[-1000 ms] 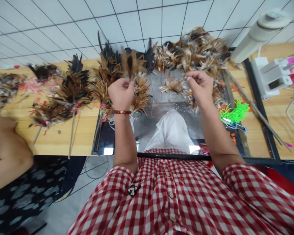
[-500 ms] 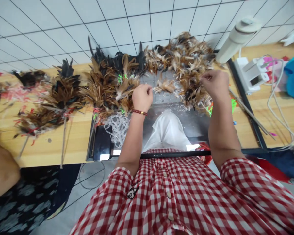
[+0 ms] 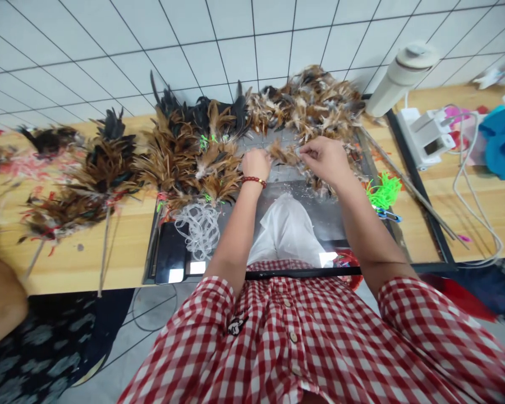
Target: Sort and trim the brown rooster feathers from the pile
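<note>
Hands, left (image 3: 256, 164) and right (image 3: 326, 160), were pinched on a small feather tuft (image 3: 283, 152) at upper centre; feathers could be shed if the pinch were loosened.

Left hand (image 3: 256, 164): reached forward, back of the hand up, fingers curled under into a loose fist, a red bead bracelet on the wrist.
Right hand (image 3: 326, 160): reached forward beside the left, near it but apart, fingers bent and drawn together in a pinch toward the left.
Arms: both bare from the elbows down, stretched forward and angled inward.
</note>
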`<state>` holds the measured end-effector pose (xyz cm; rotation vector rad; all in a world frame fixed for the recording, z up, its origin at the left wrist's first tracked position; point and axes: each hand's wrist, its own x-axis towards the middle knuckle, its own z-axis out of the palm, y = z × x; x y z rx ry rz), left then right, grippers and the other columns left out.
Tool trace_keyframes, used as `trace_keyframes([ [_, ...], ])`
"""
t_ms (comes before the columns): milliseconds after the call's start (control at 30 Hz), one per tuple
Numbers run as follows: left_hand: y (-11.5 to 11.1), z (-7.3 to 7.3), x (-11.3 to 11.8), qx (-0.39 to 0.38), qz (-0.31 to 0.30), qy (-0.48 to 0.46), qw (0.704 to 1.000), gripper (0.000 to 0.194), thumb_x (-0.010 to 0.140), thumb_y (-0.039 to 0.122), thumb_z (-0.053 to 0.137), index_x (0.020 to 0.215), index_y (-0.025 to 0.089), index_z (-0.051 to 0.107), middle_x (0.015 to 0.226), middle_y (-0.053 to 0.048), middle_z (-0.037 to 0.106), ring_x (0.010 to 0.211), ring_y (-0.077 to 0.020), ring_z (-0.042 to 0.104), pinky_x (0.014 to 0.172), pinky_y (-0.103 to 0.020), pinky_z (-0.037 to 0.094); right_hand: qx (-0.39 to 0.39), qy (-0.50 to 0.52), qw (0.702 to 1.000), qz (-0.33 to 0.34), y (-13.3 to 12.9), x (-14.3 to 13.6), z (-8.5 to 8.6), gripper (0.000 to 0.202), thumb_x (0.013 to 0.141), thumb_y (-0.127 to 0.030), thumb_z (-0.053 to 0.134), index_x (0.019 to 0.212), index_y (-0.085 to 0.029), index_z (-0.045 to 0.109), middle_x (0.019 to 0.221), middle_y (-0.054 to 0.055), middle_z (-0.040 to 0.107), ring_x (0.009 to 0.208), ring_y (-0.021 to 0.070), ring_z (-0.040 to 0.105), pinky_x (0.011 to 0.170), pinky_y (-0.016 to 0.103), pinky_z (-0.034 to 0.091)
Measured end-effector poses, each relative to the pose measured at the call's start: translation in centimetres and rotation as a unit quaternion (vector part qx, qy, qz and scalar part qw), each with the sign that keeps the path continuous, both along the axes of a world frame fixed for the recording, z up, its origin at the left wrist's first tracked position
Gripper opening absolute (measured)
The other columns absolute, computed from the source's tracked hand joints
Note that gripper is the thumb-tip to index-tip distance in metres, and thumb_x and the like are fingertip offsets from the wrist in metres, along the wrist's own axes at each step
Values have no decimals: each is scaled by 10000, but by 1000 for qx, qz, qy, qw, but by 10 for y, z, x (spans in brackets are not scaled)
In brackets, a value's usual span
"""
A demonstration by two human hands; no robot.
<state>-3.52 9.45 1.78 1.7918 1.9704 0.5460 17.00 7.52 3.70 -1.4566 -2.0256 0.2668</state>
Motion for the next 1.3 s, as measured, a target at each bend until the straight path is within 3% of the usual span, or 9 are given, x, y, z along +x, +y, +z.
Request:
trace_keyframes([
  [67,-4,-1,1,-31,36,-185,982,211,943,201,627,741,168,679,927,-106,787,919,-198,756,821,-284,561,9,3,1000,17,2,-6,-2,232,852,-238,592,941,-187,800,932,102,751,887,265,670,821,401,496],
  [200,-19,2,8,-132,83,-464,872,253,946,143,624,699,166,577,611,18,657,493,-65,572,511,-186,423,43,-11,994,99,0,-17,-5,346,925,-213,514,1157,-212,771,1195,126,741,1110,298,640,955,449,476],
  [333,-25,7,11,-114,25,-431,895,294,899,41,637,624,143,611,499,48,593,422,-39,505,452,-164,368,34,-105,978,174,-4,-30,-12,480,940,-179,494,1380,-250,673,1487,132,642,1381,364,491,1111,563,345],
  [533,-15,11,7,-80,-1,-385,919,241,834,10,663,633,143,676,497,37,607,436,-58,527,462,-173,417,-71,-169,980,75,1,-20,-23,347,955,-253,459,1045,-185,787,1030,157,792,1036,329,671,958,475,440],
  [800,-5,7,-13,10,63,-456,888,150,765,15,686,710,155,685,537,48,624,486,-63,586,498,-161,485,-74,-118,990,-15,3,-9,-19,326,948,-309,494,995,-208,800,978,131,805,974,329,724,873,438,533],
  [867,-4,8,-20,11,59,-438,897,162,761,15,687,682,155,685,532,47,616,477,-58,571,475,-153,459,-81,-120,989,8,-3,-11,-15,380,927,-330,548,1194,-176,771,1237,179,771,1167,395,689,992,540,531],
  [967,-1,10,-29,53,62,-428,900,123,795,64,708,720,162,705,590,33,657,516,-61,606,484,-147,459,-57,-109,990,71,-25,-30,-15,652,940,-377,586,1531,-103,554,1663,223,462,1522,448,437,1207,644,394],
  [1133,2,14,-40,132,66,-415,898,91,831,239,792,810,193,716,711,5,734,620,-91,681,555,-171,527,-119,-166,917,344,-69,-92,-38,782,1044,-599,440,1615,-66,449,1769,179,262,1654,363,252,1362,543,210],
  [1300,2,18,-50,158,65,-405,898,106,875,302,768,861,206,727,776,-6,757,676,-109,714,591,-192,547,-149,-178,926,298,-37,-101,-73,988,998,-743,414,1657,-10,343,1765,219,202,1666,381,199,1361,592,157],
])
